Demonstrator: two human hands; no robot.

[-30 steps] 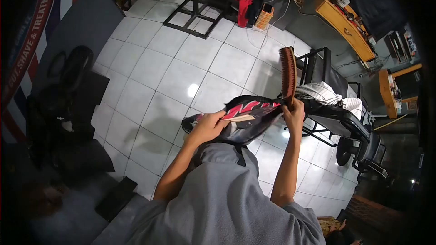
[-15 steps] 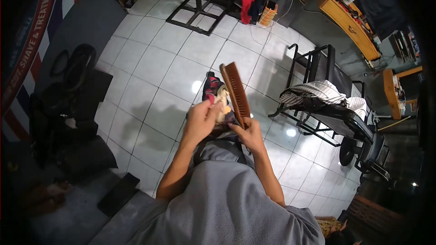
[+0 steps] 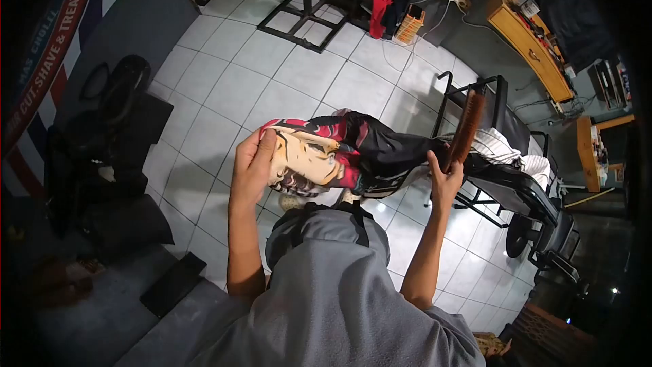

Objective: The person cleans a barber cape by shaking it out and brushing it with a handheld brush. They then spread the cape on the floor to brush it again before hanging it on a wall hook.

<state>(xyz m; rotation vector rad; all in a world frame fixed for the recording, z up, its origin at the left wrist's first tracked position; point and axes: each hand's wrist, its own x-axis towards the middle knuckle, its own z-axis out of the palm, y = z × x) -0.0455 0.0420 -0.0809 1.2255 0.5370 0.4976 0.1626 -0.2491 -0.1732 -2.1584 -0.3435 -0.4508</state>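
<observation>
A printed cloth [image 3: 309, 156], black and red with a large cream drawing of a face, stretches between my two hands in front of my body. My left hand [image 3: 251, 168] is closed on its left end, thumb on top. At the other end my right hand [image 3: 446, 178] grips a brush [image 3: 466, 130] with a brown bristle row, held nearly upright. The black end of the cloth reaches the fingers of that same hand and appears pinched there too. Below the cloth, my feet are mostly hidden.
To the right stands a black barber chair [image 3: 506, 187] with a striped cloth [image 3: 499, 146] on it. A black metal frame [image 3: 302, 24] lies on the tiled floor ahead. Wooden drawers [image 3: 530, 44] are at the upper right; a dark phone-like slab [image 3: 173, 285] is at my left.
The bunched cloth has been spread out sideways. My left hand moved left and my right hand moved right, carrying the brush along.
</observation>
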